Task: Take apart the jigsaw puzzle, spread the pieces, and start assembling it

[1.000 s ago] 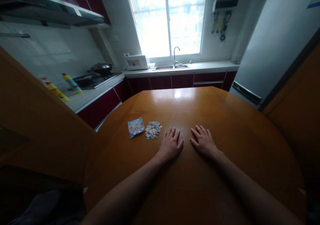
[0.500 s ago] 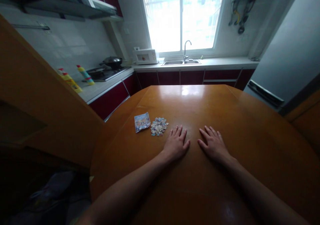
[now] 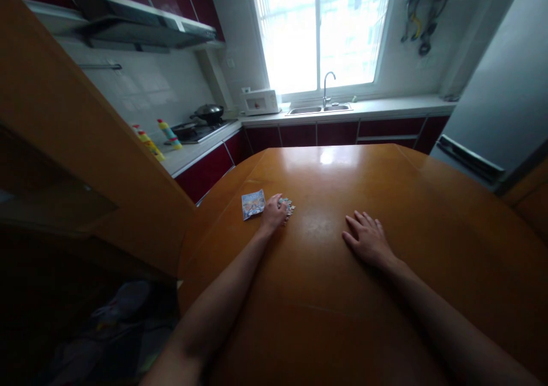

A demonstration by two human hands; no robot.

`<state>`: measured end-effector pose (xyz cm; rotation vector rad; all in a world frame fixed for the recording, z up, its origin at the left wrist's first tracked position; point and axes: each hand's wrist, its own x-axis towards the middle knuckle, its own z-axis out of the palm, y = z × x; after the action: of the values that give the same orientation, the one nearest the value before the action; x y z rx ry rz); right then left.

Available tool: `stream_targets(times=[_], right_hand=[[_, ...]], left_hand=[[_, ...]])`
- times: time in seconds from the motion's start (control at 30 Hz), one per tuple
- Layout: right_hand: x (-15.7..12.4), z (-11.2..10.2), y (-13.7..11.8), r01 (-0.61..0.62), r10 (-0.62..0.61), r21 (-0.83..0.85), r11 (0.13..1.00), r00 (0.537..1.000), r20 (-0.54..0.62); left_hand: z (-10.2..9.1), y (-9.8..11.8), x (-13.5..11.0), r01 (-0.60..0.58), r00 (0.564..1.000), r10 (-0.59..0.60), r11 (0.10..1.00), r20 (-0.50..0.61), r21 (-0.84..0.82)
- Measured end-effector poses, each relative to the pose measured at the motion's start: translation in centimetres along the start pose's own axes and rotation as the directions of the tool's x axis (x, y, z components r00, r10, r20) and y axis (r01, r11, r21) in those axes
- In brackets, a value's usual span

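A small pile of jigsaw puzzle pieces (image 3: 289,208) lies left of the middle of the wooden table. My left hand (image 3: 274,212) is on the pile's left side, its fingers curled round some of the pieces and hiding much of the heap. Just left of that hand lies a blue picture packet (image 3: 253,204), flat on the tabletop. Farther right, my right hand (image 3: 367,240) rests palm down on the table with its fingers spread, holding nothing.
The rounded wooden table (image 3: 325,283) fills the foreground. Beyond it run a counter with a sink (image 3: 305,111), a white microwave (image 3: 261,102) and a stove with a wok (image 3: 208,112). Cleaner bottles (image 3: 169,133) stand at left; a fridge (image 3: 488,89) is at right.
My left hand has moved left and forward from the bare tabletop onto the puzzle pieces, and its fingers have curled. My right hand stays flat. The view has turned slightly left.
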<state>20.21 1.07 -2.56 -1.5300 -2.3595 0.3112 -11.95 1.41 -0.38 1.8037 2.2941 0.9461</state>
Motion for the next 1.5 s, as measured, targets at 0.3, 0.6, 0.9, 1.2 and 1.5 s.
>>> stream_targets(times=[0.3,0.6,0.9,1.2,1.5], right_hand=[[0.3,0.3,0.1,0.002,-0.002,0.033,0.999,1.000,-0.008],[0.3,-0.1,-0.6,-0.017,0.018,0.080,0.997,1.000,-0.017],[1.3,-0.2,-0.2,-0.060,0.108,0.333,0.941,0.986,-0.129],[2.1,0.2,0.0,-0.030,0.151,0.520,0.854,0.970,-0.192],[2.0,0.1,0.0,-0.038,0.182,0.561,0.827,0.962,-0.203]], left_hand=[[0.3,-2.2,1.9,-0.027,0.994,0.019,0.997,0.110,0.068],[1.2,-0.1,0.5,-0.215,0.951,0.195,0.975,0.238,0.062],[3.1,7.0,-5.7,-0.516,0.759,0.535,0.842,0.372,-0.158],[4.3,8.2,-0.3,-0.435,0.814,0.494,0.867,0.305,-0.245],[4.6,7.6,-2.0,-0.505,0.689,0.607,0.794,0.396,-0.338]])
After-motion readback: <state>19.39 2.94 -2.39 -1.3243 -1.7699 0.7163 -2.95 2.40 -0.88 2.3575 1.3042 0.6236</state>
